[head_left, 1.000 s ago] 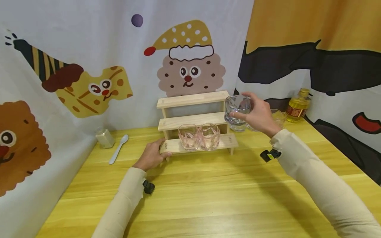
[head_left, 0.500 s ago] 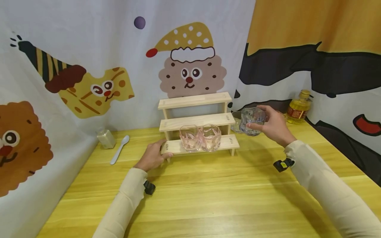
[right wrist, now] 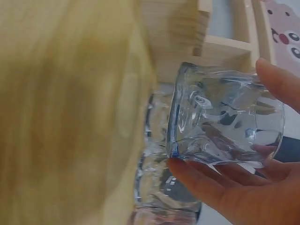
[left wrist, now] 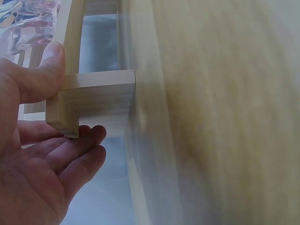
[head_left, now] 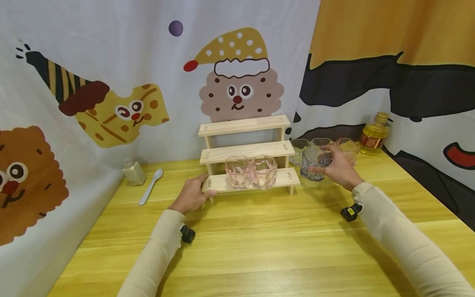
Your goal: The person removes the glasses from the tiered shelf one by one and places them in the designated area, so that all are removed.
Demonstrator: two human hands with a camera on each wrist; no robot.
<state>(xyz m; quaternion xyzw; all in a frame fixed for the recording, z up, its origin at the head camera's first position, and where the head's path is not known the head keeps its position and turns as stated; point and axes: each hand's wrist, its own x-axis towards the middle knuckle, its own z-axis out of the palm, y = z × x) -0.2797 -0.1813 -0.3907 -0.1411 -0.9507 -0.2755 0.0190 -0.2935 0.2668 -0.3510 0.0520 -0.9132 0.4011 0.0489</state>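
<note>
Sleeves (head_left: 404,235): two beige sleeves are reaching in from the lower part of the head view, each carrying a small black camera (head_left: 188,234) at the wrist.
Tabletop (head_left: 252,255): the yellow wood-grain surface is extending beneath both arms.
Left hand (head_left: 190,194): thumb and fingers are gripping the left end of the lowest shelf of the wooden rack (head_left: 246,151), the thumb pressing on the board's edge and the fingers lying on the opposite side.
Spoon (head_left: 151,187): a pale spoon is lying left of the left hand, its bowl pointing away from the person.
Wooden rack: three shelves are stepping upward toward the rear.
Pink glasses (head_left: 237,175): two are standing side by side on the middle of the lowest shelf.
Right hand (head_left: 343,168): thumb and fingers are pinching the grey glass (head_left: 312,167) by its sides.
Grey glass: it is being held upright, right of the wooden rack; contact between its base and the tabletop cannot be told.
Jar (head_left: 134,174): a small jar is standing beyond the spoon.
Rear glasses (head_left: 298,153): three are standing in a row behind the grey glass.
Oil bottle (head_left: 373,137): it is standing beyond the row's right end.
Curtain (head_left: 141,45): cartoon-printed fabric is hanging behind everything.
</note>
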